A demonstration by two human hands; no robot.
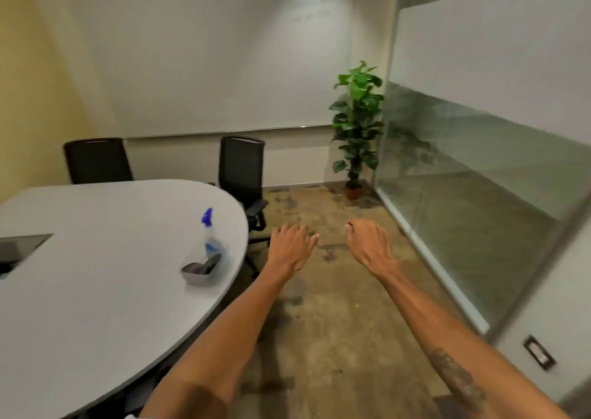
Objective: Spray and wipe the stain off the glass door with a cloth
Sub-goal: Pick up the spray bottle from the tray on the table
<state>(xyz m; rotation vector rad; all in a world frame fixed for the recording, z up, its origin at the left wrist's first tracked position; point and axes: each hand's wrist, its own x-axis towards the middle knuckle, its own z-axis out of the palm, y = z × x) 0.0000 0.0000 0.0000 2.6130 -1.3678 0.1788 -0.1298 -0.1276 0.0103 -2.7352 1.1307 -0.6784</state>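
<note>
A clear spray bottle (pixel 209 236) with a blue trigger stands in a small clear tub (pixel 201 276) near the right edge of the white oval table (pixel 96 274). A dark cloth (pixel 204 266) lies in the same tub. My left hand (pixel 291 247) hovers over the floor just right of the table edge, fingers apart, holding nothing. My right hand (pixel 367 246) hangs beside it with fingers loosely curled and nothing in it. The glass wall (pixel 473 169) with a frosted upper band runs along the right. No stain is discernible on it.
Two black office chairs (pixel 243 169) stand at the table's far side. A potted plant (pixel 356 130) fills the far corner by the glass. A whiteboard (pixel 224 66) covers the back wall. A dark cable hatch (pixel 19 247) sits in the tabletop. Patterned carpet (pixel 335 322) lies between table and glass.
</note>
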